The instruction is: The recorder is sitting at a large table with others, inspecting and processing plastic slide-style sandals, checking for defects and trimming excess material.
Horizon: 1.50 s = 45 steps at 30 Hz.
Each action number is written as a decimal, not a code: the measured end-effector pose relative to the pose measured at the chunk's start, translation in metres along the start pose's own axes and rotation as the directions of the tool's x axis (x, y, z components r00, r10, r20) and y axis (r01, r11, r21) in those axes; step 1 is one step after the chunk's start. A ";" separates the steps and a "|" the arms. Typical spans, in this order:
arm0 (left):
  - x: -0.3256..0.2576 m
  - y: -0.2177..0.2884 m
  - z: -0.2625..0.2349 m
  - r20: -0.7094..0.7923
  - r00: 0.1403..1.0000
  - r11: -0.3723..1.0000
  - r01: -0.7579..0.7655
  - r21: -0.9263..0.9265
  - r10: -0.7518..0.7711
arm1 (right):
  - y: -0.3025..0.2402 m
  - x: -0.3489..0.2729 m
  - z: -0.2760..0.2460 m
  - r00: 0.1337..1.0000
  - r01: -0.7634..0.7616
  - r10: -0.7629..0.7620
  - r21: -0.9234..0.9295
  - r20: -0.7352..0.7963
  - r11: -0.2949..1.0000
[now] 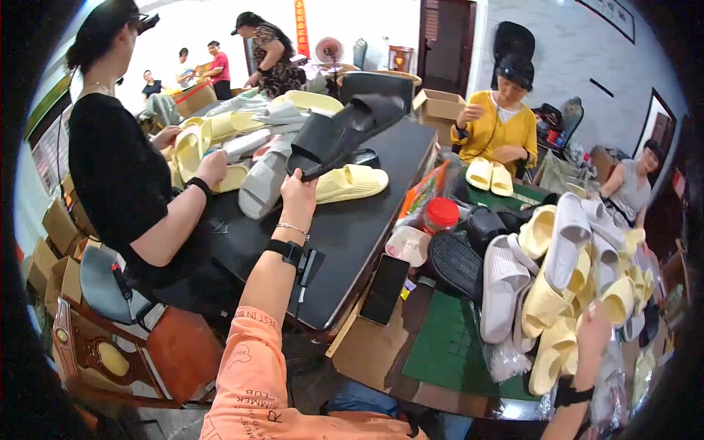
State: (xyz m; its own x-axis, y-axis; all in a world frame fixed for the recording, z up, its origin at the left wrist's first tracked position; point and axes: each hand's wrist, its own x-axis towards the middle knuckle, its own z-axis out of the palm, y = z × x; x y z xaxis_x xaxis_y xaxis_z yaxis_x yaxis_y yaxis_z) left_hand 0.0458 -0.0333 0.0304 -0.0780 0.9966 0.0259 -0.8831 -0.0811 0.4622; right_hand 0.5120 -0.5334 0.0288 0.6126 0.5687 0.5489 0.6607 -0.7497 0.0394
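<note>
My left hand [299, 196] reaches forward over the black table and grips the near edge of a black slide slipper [317, 147]. A second black slipper [375, 116] extends beyond it, overlapping it. Just under them lies a pale yellow slipper [352, 183], with a grey slipper [262, 183] to the left. My right hand [594, 334] is at the lower right, against a heap of yellow and grey slippers. It is closest to a yellow slipper [618, 301]. Blur and the heap hide its fingers, so its hold cannot be made out.
A person in black [110, 161] handles slippers at the left of the black table [323, 257]. Opposite sits a person in yellow [499, 125], behind a pair of yellow slippers [490, 176]. A dark phone [385, 290], a red-lidded jar [441, 213] and a green mat [451, 345] lie between.
</note>
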 end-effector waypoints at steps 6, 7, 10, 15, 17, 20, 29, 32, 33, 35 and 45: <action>-0.081 -0.051 0.033 0.410 0.869 0.955 0.297 0.017 -0.278 | -0.147 -0.023 -0.034 0.934 0.358 -0.289 0.568 -0.212 0.741; -0.089 -0.055 0.030 0.459 0.817 0.927 0.373 0.041 -0.349 | -0.169 -0.025 -0.036 0.958 0.255 -0.266 0.757 -0.111 0.602; -0.131 -0.086 0.042 0.425 0.725 0.839 0.500 0.216 -0.542 | -0.193 -0.014 -0.016 0.920 -0.341 -0.289 0.905 0.265 -0.254; -0.184 -0.108 0.053 0.531 0.460 0.700 0.398 0.593 -0.712 | -0.185 -0.026 -0.029 0.907 -0.208 0.055 0.556 0.418 -0.805; -0.188 -0.110 0.052 0.523 0.454 0.687 0.372 0.624 -0.721 | -0.166 -0.033 -0.018 0.887 -0.191 0.090 0.538 0.453 -0.821; -0.168 -0.097 0.049 0.514 0.440 0.666 0.340 0.664 -0.737 | -0.136 -0.033 -0.013 0.837 -0.009 0.381 0.705 0.394 -0.710; -0.171 -0.153 0.067 0.577 0.412 0.531 -0.233 0.815 -0.705 | -0.098 -0.043 0.005 0.900 -0.383 0.001 0.792 0.436 -0.476; -0.177 -0.192 0.073 0.570 0.392 0.386 -0.455 0.802 -0.722 | -0.117 -0.047 0.018 0.858 -0.494 -0.131 0.729 0.496 -0.474; -0.173 -0.201 0.067 0.570 0.398 0.382 -0.458 0.803 -0.719 | -0.120 -0.047 0.031 0.824 -0.554 -0.200 0.681 0.530 -0.479; -0.165 -0.217 0.057 0.648 0.536 0.205 -0.663 0.720 -0.541 | -0.128 -0.048 0.056 0.786 -0.611 -0.269 0.631 0.556 -0.478; -0.325 -0.163 -0.022 0.321 0.659 0.221 -0.233 0.947 -0.681 | -0.143 -0.043 0.081 0.718 -0.695 -0.323 0.654 0.616 -0.297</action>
State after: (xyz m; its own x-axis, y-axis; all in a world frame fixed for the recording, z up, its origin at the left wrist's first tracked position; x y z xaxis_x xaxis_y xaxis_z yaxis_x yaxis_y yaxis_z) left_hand 0.2050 -0.3446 -0.0726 0.6981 0.7159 -0.0131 0.2614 -0.2378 0.9355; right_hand 0.4261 -0.4228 -0.0678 0.4938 0.8594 -0.1330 -0.3385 0.0491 -0.9397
